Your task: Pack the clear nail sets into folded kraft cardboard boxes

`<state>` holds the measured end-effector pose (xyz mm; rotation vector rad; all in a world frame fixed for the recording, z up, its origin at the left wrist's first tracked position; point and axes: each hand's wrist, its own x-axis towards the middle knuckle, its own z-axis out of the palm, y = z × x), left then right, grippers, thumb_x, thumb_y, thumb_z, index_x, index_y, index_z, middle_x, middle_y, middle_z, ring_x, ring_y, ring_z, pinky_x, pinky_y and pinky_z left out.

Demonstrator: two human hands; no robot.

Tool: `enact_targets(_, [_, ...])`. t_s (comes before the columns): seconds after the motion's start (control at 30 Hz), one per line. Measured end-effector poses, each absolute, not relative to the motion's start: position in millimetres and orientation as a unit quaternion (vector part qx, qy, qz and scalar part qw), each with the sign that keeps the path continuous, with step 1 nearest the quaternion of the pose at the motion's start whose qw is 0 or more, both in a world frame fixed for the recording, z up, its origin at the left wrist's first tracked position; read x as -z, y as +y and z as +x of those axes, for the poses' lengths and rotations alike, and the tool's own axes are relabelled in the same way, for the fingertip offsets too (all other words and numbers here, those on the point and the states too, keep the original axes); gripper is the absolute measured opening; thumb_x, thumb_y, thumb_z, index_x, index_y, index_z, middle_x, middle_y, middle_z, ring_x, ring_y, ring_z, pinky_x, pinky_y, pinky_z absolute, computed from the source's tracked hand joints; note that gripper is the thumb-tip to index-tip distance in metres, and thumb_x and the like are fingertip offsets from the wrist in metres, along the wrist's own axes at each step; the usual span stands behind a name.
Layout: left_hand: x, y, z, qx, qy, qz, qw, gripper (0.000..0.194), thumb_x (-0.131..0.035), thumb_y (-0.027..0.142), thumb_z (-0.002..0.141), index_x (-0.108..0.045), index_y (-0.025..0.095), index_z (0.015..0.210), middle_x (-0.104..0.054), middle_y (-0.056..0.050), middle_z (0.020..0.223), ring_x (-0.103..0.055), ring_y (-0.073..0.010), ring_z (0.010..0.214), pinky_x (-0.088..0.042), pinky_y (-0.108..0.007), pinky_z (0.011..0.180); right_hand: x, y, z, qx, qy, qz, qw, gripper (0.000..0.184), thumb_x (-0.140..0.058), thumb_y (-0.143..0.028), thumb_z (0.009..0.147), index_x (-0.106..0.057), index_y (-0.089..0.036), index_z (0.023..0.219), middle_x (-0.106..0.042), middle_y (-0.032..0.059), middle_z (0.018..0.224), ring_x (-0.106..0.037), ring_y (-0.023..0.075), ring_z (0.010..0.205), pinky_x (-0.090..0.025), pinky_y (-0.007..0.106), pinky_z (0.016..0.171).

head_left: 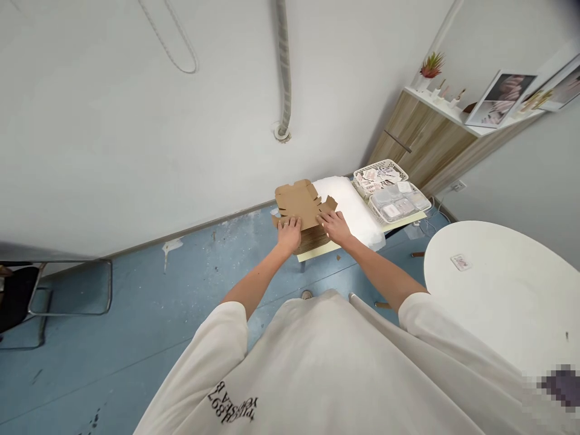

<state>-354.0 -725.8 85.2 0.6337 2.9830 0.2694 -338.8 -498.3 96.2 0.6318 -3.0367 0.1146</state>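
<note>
A brown die-cut cardboard box (296, 202), mostly flat with slotted flaps, lies on top of a stack of flat cardboard (312, 239). My left hand (290, 234) grips its near edge on the left, fingers bent over the top. At the near right side, my right hand (334, 226) has hold of the same box beside a raised flap. Both thumbs are hard to make out. Right of the box, white wrapping (348, 205) covers part of the small table.
Two white baskets hold small packets (379, 176) and clear cases (399, 202). A round white table (502, 290) stands at right, a wooden cabinet (426, 136) behind. A metal-framed chair (72, 314) is at left on the blue floor. A wrapped pipe (284, 66) runs down the wall.
</note>
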Motion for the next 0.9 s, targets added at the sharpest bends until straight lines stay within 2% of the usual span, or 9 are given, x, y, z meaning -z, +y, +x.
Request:
enact_targets(0.17, [-119, -714, -345, -0.098, 0.971, 0.216, -0.031, 0.065, -0.041, 0.023, 0.097, -0.027, 0.022, 0.161, -0.029, -0.012, 0.166, -0.027, -0.0346, 0.151, -0.009, -0.058, 0.125, -116, -487, -336, -0.04, -0.982, 0.178, 0.056, 0.059, -0.035, -0.021, 0.098, -0.037, -0.025, 0.158, -0.046, 0.0098, 0.154, -0.038, 0.035, 0.126, -0.024, 0.048, 0.1])
enact_targets(0.4, [-142, -651, -333, -0.125, 0.958, 0.251, -0.053, 0.069, -0.042, 0.048, 0.101, -0.023, 0.022, 0.162, -0.031, -0.012, 0.165, -0.022, -0.0372, 0.153, -0.007, -0.061, 0.125, -137, -432, -299, -0.044, -0.989, 0.114, 0.086, 0.061, -0.034, -0.022, 0.099, -0.031, -0.027, 0.16, -0.04, 0.0091, 0.159, -0.04, 0.0368, 0.129, -0.024, 0.05, 0.102])
enact_targets(0.57, [-141, -565, -305, -0.134, 0.932, 0.332, -0.056, 0.066, -0.032, 0.053, 0.103, -0.026, 0.024, 0.161, -0.029, -0.009, 0.166, -0.023, -0.0332, 0.153, -0.005, -0.056, 0.127, -145, -354, -238, -0.022, -0.994, 0.039, 0.098, 0.058, -0.025, -0.021, 0.102, -0.032, -0.026, 0.16, -0.038, 0.0085, 0.161, -0.039, 0.0351, 0.129, -0.024, 0.05, 0.103])
enact_targets(0.9, [-125, -350, -194, -0.142, 0.847, 0.511, -0.005, 0.066, -0.029, 0.055, 0.103, -0.03, 0.022, 0.16, -0.03, -0.01, 0.166, -0.025, -0.0316, 0.153, -0.01, -0.054, 0.127, -129, -189, -41, -0.014, -0.983, -0.168, 0.076, 0.06, -0.032, -0.024, 0.1, -0.034, -0.025, 0.16, -0.041, 0.0104, 0.158, -0.041, 0.0374, 0.127, -0.027, 0.051, 0.1])
